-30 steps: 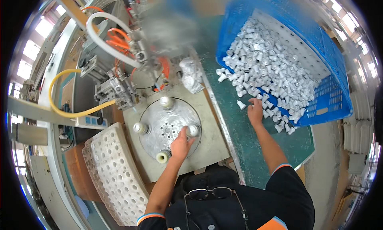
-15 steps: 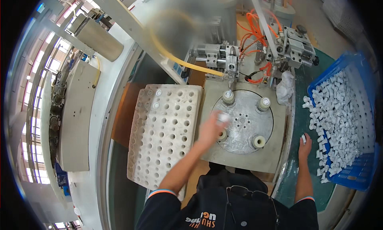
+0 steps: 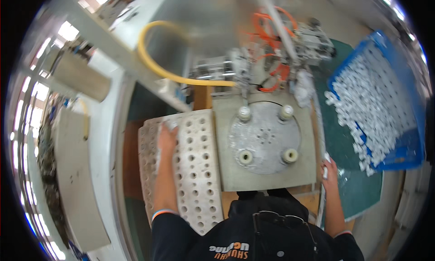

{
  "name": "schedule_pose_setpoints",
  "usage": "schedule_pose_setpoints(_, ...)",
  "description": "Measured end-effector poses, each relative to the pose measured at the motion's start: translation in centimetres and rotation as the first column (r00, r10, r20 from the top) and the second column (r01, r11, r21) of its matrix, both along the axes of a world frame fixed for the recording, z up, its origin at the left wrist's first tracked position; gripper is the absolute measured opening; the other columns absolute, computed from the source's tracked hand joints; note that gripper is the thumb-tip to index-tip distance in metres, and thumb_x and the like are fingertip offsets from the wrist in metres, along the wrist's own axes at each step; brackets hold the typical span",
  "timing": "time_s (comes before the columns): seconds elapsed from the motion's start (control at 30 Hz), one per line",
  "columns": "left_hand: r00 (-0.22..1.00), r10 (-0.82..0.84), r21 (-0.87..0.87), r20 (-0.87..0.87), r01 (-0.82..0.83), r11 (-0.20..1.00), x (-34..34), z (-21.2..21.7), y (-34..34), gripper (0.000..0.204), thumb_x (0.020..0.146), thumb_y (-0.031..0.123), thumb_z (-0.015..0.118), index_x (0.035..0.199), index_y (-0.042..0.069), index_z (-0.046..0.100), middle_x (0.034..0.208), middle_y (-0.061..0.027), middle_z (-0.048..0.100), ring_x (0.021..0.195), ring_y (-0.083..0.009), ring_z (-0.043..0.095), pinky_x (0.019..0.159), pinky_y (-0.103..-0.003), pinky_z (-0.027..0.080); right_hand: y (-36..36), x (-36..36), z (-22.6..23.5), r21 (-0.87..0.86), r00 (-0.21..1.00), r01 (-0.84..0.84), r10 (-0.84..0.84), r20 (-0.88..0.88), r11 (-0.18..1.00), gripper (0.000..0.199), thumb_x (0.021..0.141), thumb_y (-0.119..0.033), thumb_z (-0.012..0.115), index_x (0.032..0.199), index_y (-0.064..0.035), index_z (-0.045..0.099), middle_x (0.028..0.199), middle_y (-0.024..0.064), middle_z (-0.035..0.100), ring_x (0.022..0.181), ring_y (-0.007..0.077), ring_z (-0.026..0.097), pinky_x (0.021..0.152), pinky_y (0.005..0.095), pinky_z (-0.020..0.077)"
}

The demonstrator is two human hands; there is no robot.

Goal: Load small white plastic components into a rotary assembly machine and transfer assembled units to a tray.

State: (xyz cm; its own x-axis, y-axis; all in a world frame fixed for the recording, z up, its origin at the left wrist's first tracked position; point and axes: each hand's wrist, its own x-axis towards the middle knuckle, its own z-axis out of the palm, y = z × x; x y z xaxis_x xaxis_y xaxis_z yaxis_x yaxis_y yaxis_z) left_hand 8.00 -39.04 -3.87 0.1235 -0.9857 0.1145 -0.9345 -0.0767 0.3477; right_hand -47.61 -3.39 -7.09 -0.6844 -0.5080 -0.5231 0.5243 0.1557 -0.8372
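Note:
My left hand (image 3: 167, 138) is at the far left end of a cream tray (image 3: 198, 159) full of round holes. Its fingers are closed around a small white plastic part (image 3: 171, 123), somewhat blurred, at the holes. On the right, my right hand (image 3: 330, 172) grips another white plastic part (image 3: 326, 160) beside the near right of the machine plate. Between the hands lies a round metal turntable (image 3: 267, 138). Its two near holders, including the near left holder (image 3: 245, 157), stand with open bores; white parts sit on the far holders, one under the machine head (image 3: 245, 112).
A blue crate (image 3: 401, 159) tipped toward me spills many white parts onto the green tabletop (image 3: 346, 193) on the right. Pneumatic cylinders (image 3: 213, 70) with a yellow hose (image 3: 152, 64) and orange tubes (image 3: 281, 75) stand behind the turntable. A slanting frame bar rises at left.
My left hand has carried a white part from the turntable's near left holder leftward to the tray. My right hand, with its part, has moved slightly left toward the machine plate. The view has shifted.

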Motion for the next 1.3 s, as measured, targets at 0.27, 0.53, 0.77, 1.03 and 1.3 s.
schedule_pose_setpoints(0.27, 0.997, -0.065, 0.131, 0.048, 0.058, 0.990, -3.7, 5.1, 6.7, 0.076, 0.083, 0.032, 0.062, 0.143, 0.008, 0.022, 0.132, -0.0245, 0.041, 0.114, -0.0398, 0.049, 0.092, -0.045, 0.042, -3.4, 1.7, 4.7, 0.171, 0.950, -0.206, 0.239, -0.202, 0.963, 0.035, 0.083, -0.019, 0.066, 0.112, -0.0051, 0.054, 0.082, 0.0038, 0.060, 0.060, 0.0070, 0.053, 0.047, 0.0208, 0.0398)
schedule_pose_setpoints(0.53, 0.689, -0.636, 0.084, -0.347, 0.698, 0.711, -28.0, 3.7, 17.3, 0.040, 0.077, 0.027, 0.070, 0.111, 0.010, 0.057, 0.111, -0.0112, 0.059, 0.092, -0.0302, 0.062, 0.071, -0.037, 0.051, -5.5, 1.3, 4.7, 0.352, 0.601, -0.474, 0.589, -0.540, 0.807, 0.039, 0.078, -0.025, 0.071, 0.108, -0.0043, 0.057, 0.078, 0.0060, 0.062, 0.062, 0.0114, 0.056, 0.058, 0.0268, 0.0467)
schedule_pose_setpoints(0.77, 0.430, -0.852, 0.076, -0.297, 0.901, 0.428, -35.3, -1.0, 18.4, 0.043, 0.075, 0.028, 0.071, 0.112, 0.013, 0.056, 0.105, -0.0101, 0.054, 0.076, -0.0300, 0.063, 0.064, -0.040, 0.052, -6.8, 1.1, 5.7, 0.417, 0.442, -0.537, 0.666, -0.601, 0.733, 0.040, 0.075, -0.026, 0.073, 0.107, -0.0080, 0.061, 0.086, 0.0098, 0.062, 0.063, 0.0191, 0.058, 0.061, 0.0307, 0.0479)
schedule_pose_setpoints(1.03, 0.551, -0.717, 0.002, -0.426, 0.793, 0.609, -30.5, 3.1, 16.5, 0.028, 0.073, 0.020, 0.069, 0.095, 0.009, 0.058, 0.098, -0.0122, 0.055, 0.073, -0.0319, 0.062, 0.064, -0.041, 0.052, -8.2, 5.9, 3.6, 0.426, 0.133, -0.657, 0.652, -0.747, 0.622, 0.043, 0.073, -0.030, 0.073, 0.111, -0.0130, 0.061, 0.092, 0.0083, 0.056, 0.080, 0.0256, 0.060, 0.067, 0.0351, 0.0481)
schedule_pose_setpoints(1.3, 0.684, -0.667, 0.206, -0.296, 0.727, 0.655, -27.4, 3.0, 17.1, 0.021, 0.076, 0.019, 0.064, 0.095, 0.011, 0.060, 0.072, -0.0093, 0.062, 0.066, -0.0263, 0.063, 0.059, -0.038, 0.049, -6.6, 6.9, 1.6, 0.428, 0.711, -0.544, 0.667, -0.222, 0.722, 0.050, 0.082, -0.016, 0.067, 0.128, -0.0093, 0.049, 0.097, 0.0057, 0.055, 0.086, 0.0174, 0.059, 0.067, 0.0303, 0.0478)
